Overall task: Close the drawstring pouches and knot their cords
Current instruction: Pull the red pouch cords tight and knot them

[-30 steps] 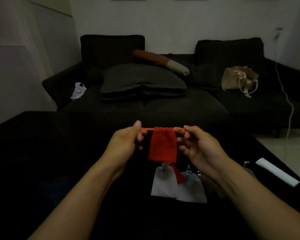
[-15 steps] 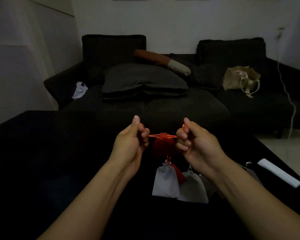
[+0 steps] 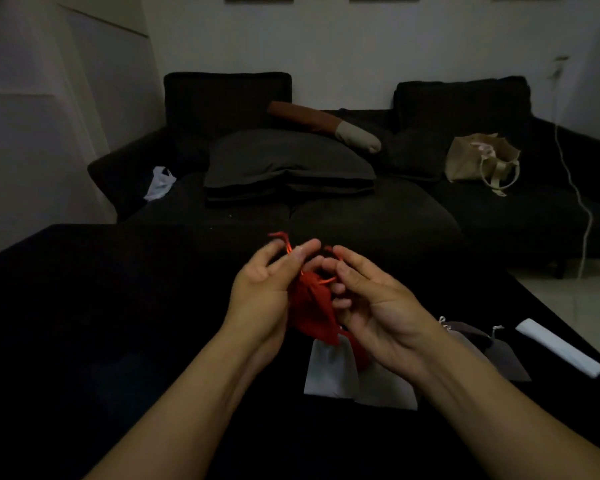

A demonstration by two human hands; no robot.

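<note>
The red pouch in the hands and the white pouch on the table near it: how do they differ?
The red pouch is held up between the left hand and the right hand, while the white pouch lies flat on the black table. The red pouch's neck is gathered and its orange-red cord is being worked by the fingers; nobody touches the white pouch. They differ in colour. Both are small fabric pouches.

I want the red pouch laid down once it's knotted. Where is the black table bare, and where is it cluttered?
Bare: the broad black table left of the left hand, from its far edge to the near edge. Crowded: under and right of the right hand, where white pouches, a grey pouch and a white roll lie close together. The red pouch is held between both hands.
</note>
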